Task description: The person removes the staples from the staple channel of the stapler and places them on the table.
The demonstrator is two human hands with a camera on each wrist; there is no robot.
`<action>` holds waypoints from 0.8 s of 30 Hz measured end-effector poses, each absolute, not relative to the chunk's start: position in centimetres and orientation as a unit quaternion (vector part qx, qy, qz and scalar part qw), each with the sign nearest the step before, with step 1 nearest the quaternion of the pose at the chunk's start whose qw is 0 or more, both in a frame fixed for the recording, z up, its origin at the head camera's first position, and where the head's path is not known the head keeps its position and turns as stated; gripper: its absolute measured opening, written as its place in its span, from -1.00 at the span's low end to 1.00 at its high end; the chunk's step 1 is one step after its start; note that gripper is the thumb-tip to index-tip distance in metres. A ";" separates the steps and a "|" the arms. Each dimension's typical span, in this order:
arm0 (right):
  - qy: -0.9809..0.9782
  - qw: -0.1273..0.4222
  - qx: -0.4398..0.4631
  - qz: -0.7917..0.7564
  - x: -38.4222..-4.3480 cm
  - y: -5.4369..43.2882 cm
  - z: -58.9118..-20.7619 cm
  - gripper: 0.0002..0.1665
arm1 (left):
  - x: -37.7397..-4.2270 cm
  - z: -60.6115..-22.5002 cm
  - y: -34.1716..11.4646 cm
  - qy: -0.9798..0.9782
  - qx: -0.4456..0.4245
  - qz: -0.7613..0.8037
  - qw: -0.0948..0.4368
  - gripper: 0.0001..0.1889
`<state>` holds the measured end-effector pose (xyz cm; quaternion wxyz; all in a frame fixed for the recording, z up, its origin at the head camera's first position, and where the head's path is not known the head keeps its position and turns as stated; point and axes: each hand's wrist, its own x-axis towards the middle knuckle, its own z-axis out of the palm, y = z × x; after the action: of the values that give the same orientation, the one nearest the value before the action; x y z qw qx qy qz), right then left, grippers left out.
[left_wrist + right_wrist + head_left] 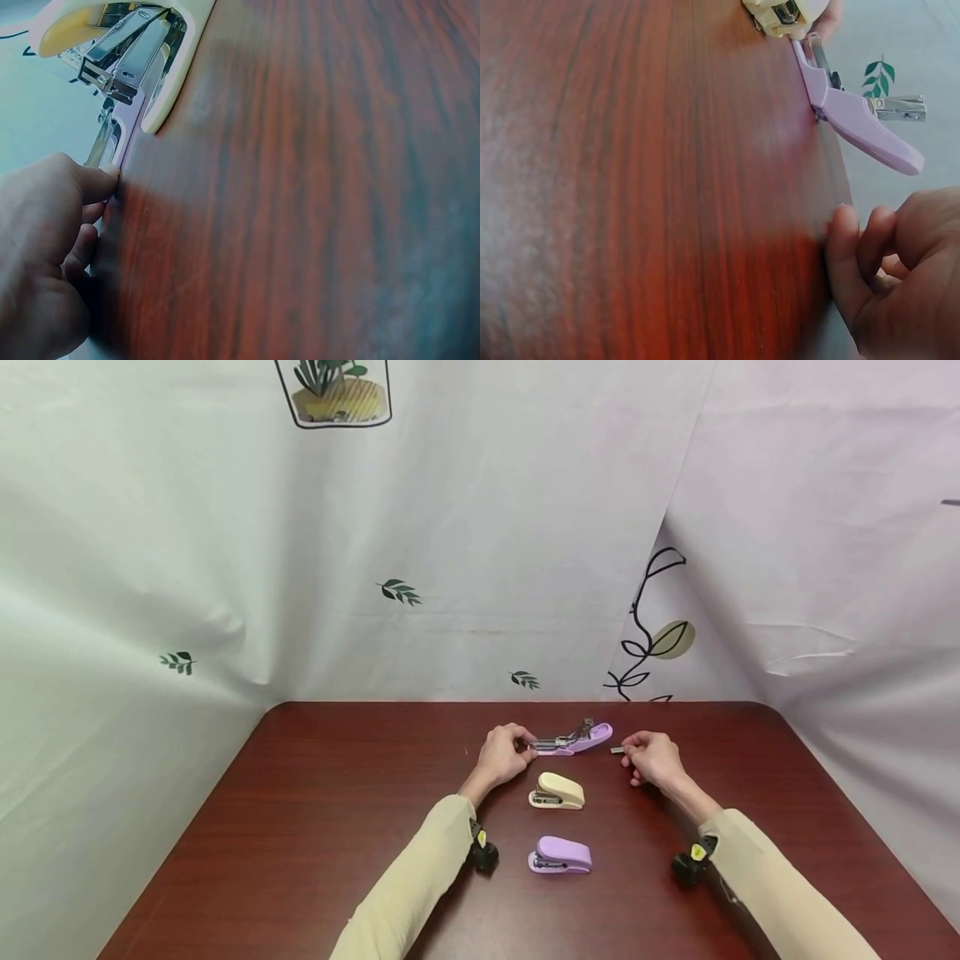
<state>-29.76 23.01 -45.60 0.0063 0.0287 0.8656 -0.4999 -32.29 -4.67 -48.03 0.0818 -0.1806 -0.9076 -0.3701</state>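
An opened purple stapler [597,736] lies at the far side of the table, its top folded back to the right and its metal magazine exposed. My left hand [504,755] holds its left end between thumb and fingers; the thumb shows at its edge in the left wrist view. To the right of the stapler, my right hand [654,759] pinches a short strip of staples [617,750], which points left, apart from the stapler. In the right wrist view the stapler's folded-back top [866,129] stands beyond the fingertips, and the strip is hidden.
A cream stapler [564,788] sits closed on the brown table [337,827], nearer than the opened one. Closer still is a second purple stapler [567,850], also closed. A pale printed cloth [480,643] hangs behind the table.
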 end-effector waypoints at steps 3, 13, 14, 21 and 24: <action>0.867 0.009 0.028 -0.497 -29.8 23.0 -45.4 -0.80 | -32.3 -48.0 -4.7 -0.906 -0.184 -0.371 0.088 -0.87; 0.869 -0.040 0.041 -0.491 -28.2 23.1 -44.9 -0.73 | -32.1 -48.2 -4.7 -0.900 -0.188 -0.385 0.080 -0.85; 0.872 -0.057 0.038 -0.484 -27.9 23.0 -44.7 -0.74 | -32.1 -48.2 -4.7 -0.900 -0.191 -0.384 0.082 -0.85; 0.876 -0.114 -0.037 -0.468 -26.0 20.4 -43.3 -0.79 | -32.4 -48.2 -5.5 -0.886 -0.198 -0.403 0.113 -0.82; 0.883 -0.121 -0.080 -0.446 -25.3 19.2 -43.2 -0.88 | -32.0 -48.7 -5.9 -0.868 -0.185 -0.445 0.120 -0.82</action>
<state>-25.34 19.20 -43.23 -0.1208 -0.0798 0.8832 -0.4461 -32.02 -5.90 -48.72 0.1204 -0.1845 -0.8681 -0.4448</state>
